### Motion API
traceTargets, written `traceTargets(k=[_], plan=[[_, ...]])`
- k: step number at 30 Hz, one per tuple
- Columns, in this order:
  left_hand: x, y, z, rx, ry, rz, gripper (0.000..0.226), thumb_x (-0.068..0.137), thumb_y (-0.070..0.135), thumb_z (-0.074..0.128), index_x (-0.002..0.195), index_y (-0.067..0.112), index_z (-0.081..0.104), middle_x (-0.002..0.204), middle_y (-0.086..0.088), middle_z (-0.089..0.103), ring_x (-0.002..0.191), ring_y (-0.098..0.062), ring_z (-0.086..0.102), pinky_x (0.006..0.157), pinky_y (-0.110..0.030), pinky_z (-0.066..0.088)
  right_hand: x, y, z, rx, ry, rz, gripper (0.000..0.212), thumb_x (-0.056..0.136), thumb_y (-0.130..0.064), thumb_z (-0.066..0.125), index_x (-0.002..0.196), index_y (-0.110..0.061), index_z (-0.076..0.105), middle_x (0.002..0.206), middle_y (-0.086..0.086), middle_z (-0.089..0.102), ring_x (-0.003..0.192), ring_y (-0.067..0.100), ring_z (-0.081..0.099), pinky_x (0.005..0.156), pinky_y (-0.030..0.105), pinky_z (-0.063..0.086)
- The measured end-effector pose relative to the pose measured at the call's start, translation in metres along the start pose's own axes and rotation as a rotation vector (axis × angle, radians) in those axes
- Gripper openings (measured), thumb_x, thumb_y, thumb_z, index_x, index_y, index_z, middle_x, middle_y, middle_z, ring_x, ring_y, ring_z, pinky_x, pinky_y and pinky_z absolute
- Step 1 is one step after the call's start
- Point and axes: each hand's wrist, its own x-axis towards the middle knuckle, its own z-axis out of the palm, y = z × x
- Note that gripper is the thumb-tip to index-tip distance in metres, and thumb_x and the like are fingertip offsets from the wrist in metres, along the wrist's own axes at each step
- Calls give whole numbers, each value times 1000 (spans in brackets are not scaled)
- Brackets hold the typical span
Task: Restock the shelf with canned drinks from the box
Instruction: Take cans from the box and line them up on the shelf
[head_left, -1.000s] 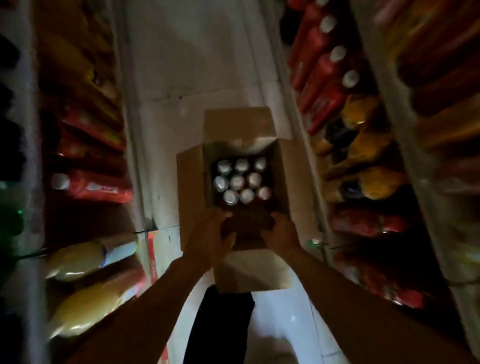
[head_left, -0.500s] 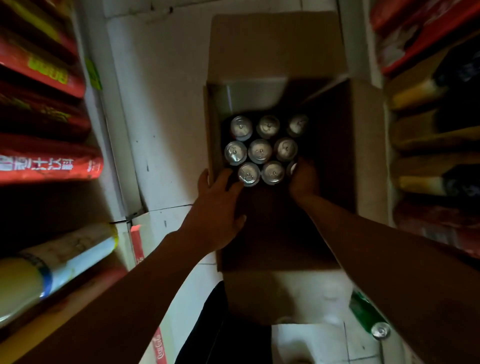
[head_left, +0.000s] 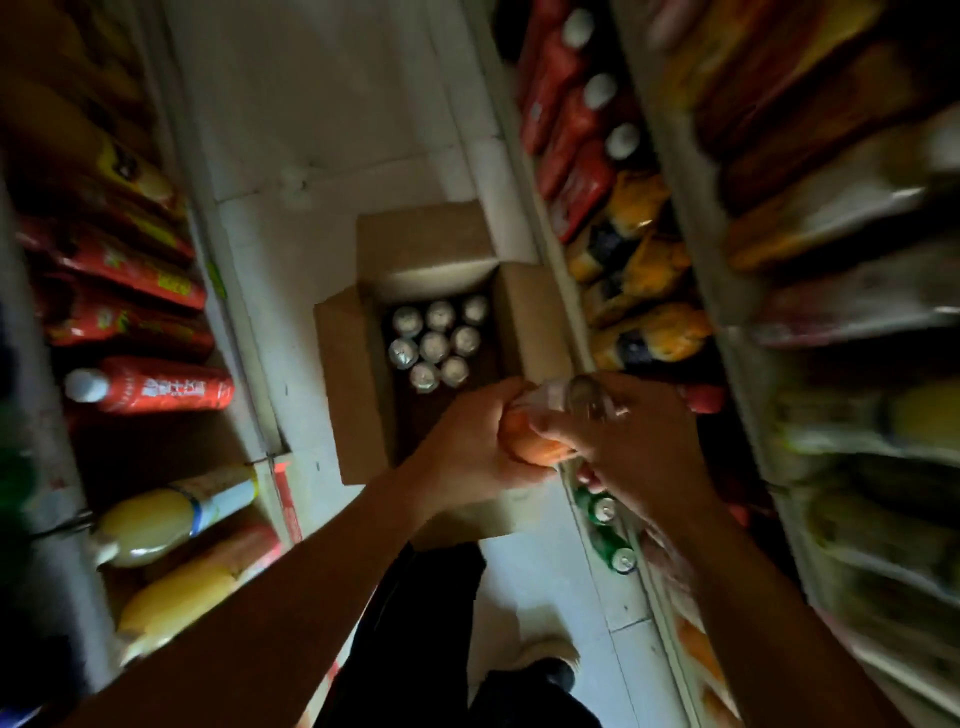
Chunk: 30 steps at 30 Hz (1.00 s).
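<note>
Head cam looks straight down a dim, narrow aisle onto a brown cardboard box (head_left: 358, 395) sitting on the pale tiled floor (head_left: 322, 104), flaps folded open. Inside it are 8 cans (head_left: 434, 345) packed upright in tight rows, round silvery tops showing, matte and a bit dusty looking. Above the box's near right corner both hands are on 1 orange can (head_left: 540, 441): left hand (head_left: 467, 457) has its fingers curled around the orange body from the left, right hand (head_left: 639, 447) has fingers wrapped over the shiny top end, thumb pressed on the side. It's blurry so I can't tell the exact grip past that. Glossy red bottles (head_left: 150, 387) and yellow ones (head_left: 171, 519) lie on the left shelf, and 2 green cans (head_left: 608, 530) stand by the foot of the right shelf (head_left: 670, 171).
</note>
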Motion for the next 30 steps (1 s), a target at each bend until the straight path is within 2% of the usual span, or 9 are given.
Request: traceTargets(k=[2, 6, 10, 13, 18, 23, 26, 28, 30], plan=[[-21, 50, 5, -17, 2, 44, 59, 57, 30, 88, 110, 23, 62, 100, 4, 73, 93, -11, 70, 80, -43, 55, -45, -23, -34, 22, 14, -43, 22, 66, -29, 89, 79, -24, 72, 58, 0, 67, 39, 10, 57, 39, 23, 46], [-83, 180, 18, -186, -69, 125, 56, 59, 16, 90, 109, 17, 66, 102, -7, 74, 100, -31, 70, 85, -53, 56, -163, -60, -116, 205, -60, -189, 49, 66, -1, 87, 102, -28, 66, 74, 5, 73, 53, 9, 63, 43, 24, 48], [-156, 301, 43, -206, -195, 273, 73, 62, -16, 82, 121, 16, 53, 96, 12, 74, 93, -1, 69, 76, -19, 55, -283, -73, -183, 343, -73, -339, 53, 65, -8, 88, 111, -15, 64, 70, 6, 70, 52, 14, 61, 43, 22, 45], [-210, 371, 74, -155, -271, 402, 93, 56, 7, 87, 133, 27, 38, 115, 1, 65, 105, -17, 66, 82, -37, 58, -379, -75, -232, 428, 66, -444, 49, 68, -4, 84, 111, -12, 63, 57, -1, 65, 37, 9, 51, 36, 17, 37], [-267, 459, 154, -83, -201, 593, 92, 46, 17, 94, 123, 32, 45, 117, -5, 66, 107, -34, 66, 89, -59, 53, -484, -59, -289, 351, 558, -598, 52, 55, -21, 96, 101, -22, 71, 85, -4, 76, 73, 7, 70, 64, 24, 56], [-303, 516, 228, -124, -212, 693, 59, 55, 6, 85, 109, 20, 66, 102, 2, 75, 95, -15, 71, 79, -39, 58, -537, -29, -338, 326, 877, -529, 54, 51, -33, 96, 97, -26, 67, 76, -10, 74, 67, -5, 67, 54, 10, 49], [-309, 534, 250, -160, -352, 672, 73, 45, 11, 84, 113, 23, 59, 104, 13, 73, 97, -6, 67, 79, -24, 54, -545, -7, -368, 339, 781, -504, 50, 59, -26, 94, 100, -24, 66, 85, -8, 74, 77, 1, 70, 65, 17, 56], [-299, 536, 256, -152, -419, 611, 79, 50, -1, 86, 117, 25, 53, 111, 10, 71, 106, -11, 64, 84, -23, 53, -547, 3, -384, 388, 629, -523, 38, 68, -6, 88, 95, -23, 66, 82, -6, 74, 75, 2, 71, 63, 15, 54], [-293, 547, 269, -49, -487, 640, 80, 60, 1, 85, 125, 30, 49, 126, 2, 63, 119, -18, 59, 94, -29, 52, -549, 15, -399, 406, 656, -527, 36, 69, 0, 85, 91, -23, 68, 75, -8, 74, 70, 2, 69, 60, 13, 51]])
